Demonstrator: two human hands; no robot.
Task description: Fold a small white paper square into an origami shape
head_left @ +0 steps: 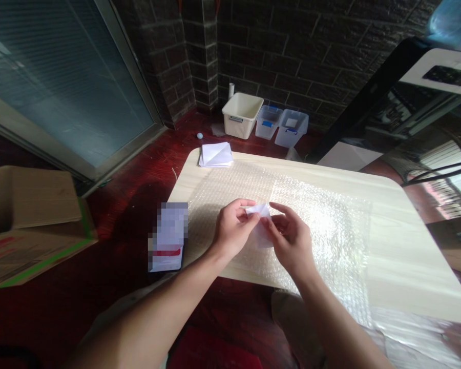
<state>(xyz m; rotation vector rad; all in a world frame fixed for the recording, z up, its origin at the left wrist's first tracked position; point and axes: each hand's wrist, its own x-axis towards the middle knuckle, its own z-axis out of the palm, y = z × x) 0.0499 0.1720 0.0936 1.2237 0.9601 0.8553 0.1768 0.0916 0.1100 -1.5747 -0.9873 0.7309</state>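
Note:
Between my two hands is a small folded piece of white paper (264,237), held over the table. My left hand (233,225) pinches its left side near the top, thumb across the front. On the other side, my right hand (292,237) grips the right edge with its thumb and fingers. Part of the paper is hidden behind the thumbs. Beneath both hands a sheet of clear bubble wrap (322,220) covers much of the pale wooden table (403,246). A stack of white papers (215,155) lies at the table's far left corner.
A pixelated device (169,236) is at the table's left edge. Open cardboard box (42,200) stands on the floor at left. Behind the table are a cream basket (240,125) and two clear plastic bins (292,134). A water dispenser (392,97) rises at right.

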